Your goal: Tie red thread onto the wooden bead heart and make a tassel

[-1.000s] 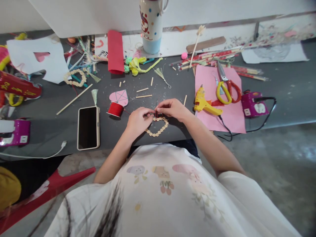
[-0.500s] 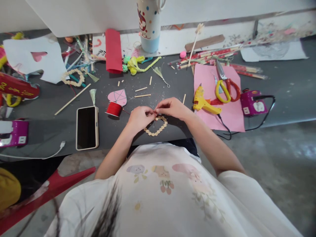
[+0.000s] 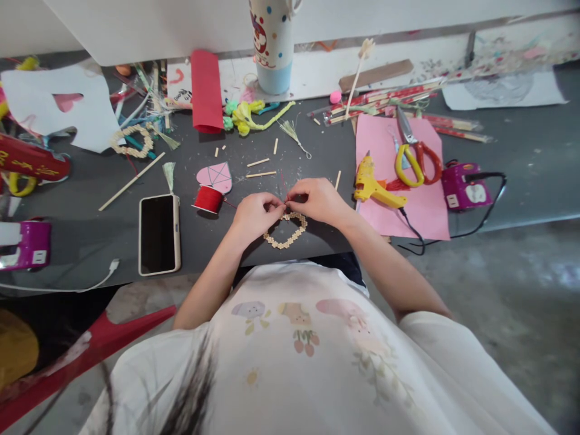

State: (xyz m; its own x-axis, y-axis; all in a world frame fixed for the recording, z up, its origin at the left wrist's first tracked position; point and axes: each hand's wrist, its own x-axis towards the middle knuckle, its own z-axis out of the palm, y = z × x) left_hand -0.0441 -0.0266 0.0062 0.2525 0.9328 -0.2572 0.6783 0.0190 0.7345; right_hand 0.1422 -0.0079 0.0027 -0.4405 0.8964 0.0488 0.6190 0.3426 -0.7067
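A small heart-shaped frame of pale wooden pieces (image 3: 287,234) lies on the dark table near its front edge. My left hand (image 3: 254,215) and my right hand (image 3: 317,199) meet at its top, both with fingers pinched. Between the fingertips runs a thin red thread (image 3: 284,198), which leads left to a red thread spool (image 3: 208,199). The pinch hides the top of the heart.
A phone (image 3: 158,234) lies left of my hands, with a pink heart cutout (image 3: 214,176) by the spool. A yellow glue gun (image 3: 375,188) and scissors (image 3: 414,156) rest on pink paper (image 3: 421,211) to the right. Short sticks, a spotted bottle (image 3: 272,45) and craft scraps fill the back.
My hands have drawn slightly closer together at the heart's top and stay pinched on the thread. The view has shifted a little.
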